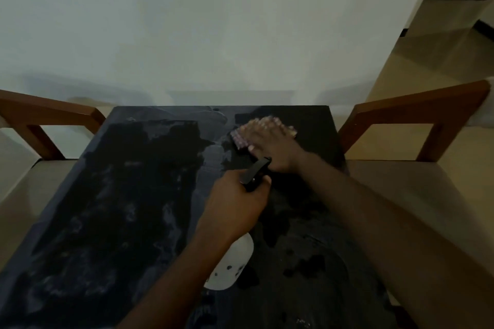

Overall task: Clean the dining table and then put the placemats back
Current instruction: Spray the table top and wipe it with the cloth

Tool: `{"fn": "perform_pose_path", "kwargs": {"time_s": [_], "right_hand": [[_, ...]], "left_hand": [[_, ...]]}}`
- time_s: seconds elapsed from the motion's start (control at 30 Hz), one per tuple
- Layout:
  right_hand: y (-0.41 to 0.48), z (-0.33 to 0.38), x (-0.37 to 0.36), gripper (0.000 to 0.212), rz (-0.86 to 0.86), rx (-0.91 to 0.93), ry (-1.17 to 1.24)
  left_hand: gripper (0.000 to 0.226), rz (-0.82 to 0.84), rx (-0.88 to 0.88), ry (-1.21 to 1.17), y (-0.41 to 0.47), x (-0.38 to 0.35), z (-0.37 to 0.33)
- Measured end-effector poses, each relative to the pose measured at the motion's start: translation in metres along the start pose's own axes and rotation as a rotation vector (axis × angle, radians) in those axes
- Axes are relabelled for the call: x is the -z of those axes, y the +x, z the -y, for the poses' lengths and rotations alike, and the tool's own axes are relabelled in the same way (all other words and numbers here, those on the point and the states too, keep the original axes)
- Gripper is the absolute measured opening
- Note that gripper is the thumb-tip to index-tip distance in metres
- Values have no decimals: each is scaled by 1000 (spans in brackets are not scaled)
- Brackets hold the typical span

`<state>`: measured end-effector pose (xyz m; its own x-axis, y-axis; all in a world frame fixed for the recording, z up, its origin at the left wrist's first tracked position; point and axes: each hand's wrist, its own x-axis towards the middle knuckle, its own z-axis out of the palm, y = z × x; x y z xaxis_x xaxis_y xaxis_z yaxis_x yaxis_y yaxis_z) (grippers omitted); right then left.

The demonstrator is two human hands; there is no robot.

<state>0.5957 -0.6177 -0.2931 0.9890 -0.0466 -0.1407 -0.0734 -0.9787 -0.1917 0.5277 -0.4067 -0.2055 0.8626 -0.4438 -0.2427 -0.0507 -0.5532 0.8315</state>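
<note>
Two bare hands are seen over a dark, wet-streaked dining surface (107, 208). At right of centre, the right hand (270, 144) is pressed flat, fingers spread, on a pinkish checked cloth (240, 139). At centre, the left hand's (235, 211) grip is closed around a white spray bottle (232, 267) with a black trigger head (256, 172).

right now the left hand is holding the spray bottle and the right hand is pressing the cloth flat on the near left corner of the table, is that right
Not quite. The left hand does hold the spray bottle, and the right hand does press the cloth flat, but the head view shows the cloth toward the far right of the table, not the near left corner.
</note>
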Motion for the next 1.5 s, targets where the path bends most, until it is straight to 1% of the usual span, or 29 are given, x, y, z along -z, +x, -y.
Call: {"fn": "perform_pose_path", "kwargs": {"time_s": [0.07, 0.1, 0.17, 0.23, 0.3, 0.4, 0.47, 0.6, 0.7, 0.73, 0.83, 0.97, 1.03, 1.1, 1.17, 1.23, 1.3, 1.37, 1.43, 1.5], "right_hand": [[-47, 7, -8, 69, -7, 59, 17], [-71, 5, -11, 69, -38, 36, 41], [-112, -11, -18, 69, -95, -61, 68], [-141, -24, -20, 72, -96, -203, 89], [-159, -22, -24, 68, -91, -299, 104], [-180, -2, -28, 66, -76, -339, 105], [-189, 3, -33, 66, -59, -353, 113], [-189, 8, -36, 68, -62, -389, 121], [-186, 11, -39, 77, -76, -426, 127], [-184, 12, -38, 78, -78, -442, 129], [-167, 17, -34, 73, -69, -500, 133], [-95, 30, -19, 76, -41, -540, 139], [-43, 46, -14, 77, -28, -518, 143], [11, 73, -10, 76, -13, -442, 134], [54, 111, -5, 75, 20, -339, 111], [77, 153, -7, 76, 93, -182, 76], [68, 193, -11, 79, 156, 34, 24], [37, 216, -21, 75, 128, 170, 70], [-2, 214, -29, 71, 64, 209, 67], [-37, 187, -34, 64, 16, 196, 53]], "left_hand": [[34, 2, -19, 6, -3, 0, -4], [33, 1, -22, 7, -4, 0, -5], [32, -4, -6, 1, -4, 0, -4], [31, 14, 13, -14, -8, 1, -5], [28, 23, 27, -47, -11, 4, -6], [22, 8, 74, -136, -16, 26, 0], [21, 8, 70, -89, -20, 51, 10], [25, -56, 54, 7, -24, 111, 40], [30, -60, 55, 65, -19, 141, 56], [32, -53, 54, 62, -15, 147, 61], [33, -27, 44, 31, -10, 153, 69], [23, -1, 12, -22, -6, 156, 79], [20, 11, 18, -40, -1, 159, 83], [21, 4, 38, -45, 4, 161, 84], [23, -13, 61, -21, 8, 161, 83], [24, -37, 69, 19, 13, 159, 83], [20, -62, 69, 31, 18, 159, 83], [14, -83, 70, 5, 21, 160, 85], [20, -83, 86, -24, 21, 161, 85], [26, -87, 102, -53, 21, 161, 86]]}}
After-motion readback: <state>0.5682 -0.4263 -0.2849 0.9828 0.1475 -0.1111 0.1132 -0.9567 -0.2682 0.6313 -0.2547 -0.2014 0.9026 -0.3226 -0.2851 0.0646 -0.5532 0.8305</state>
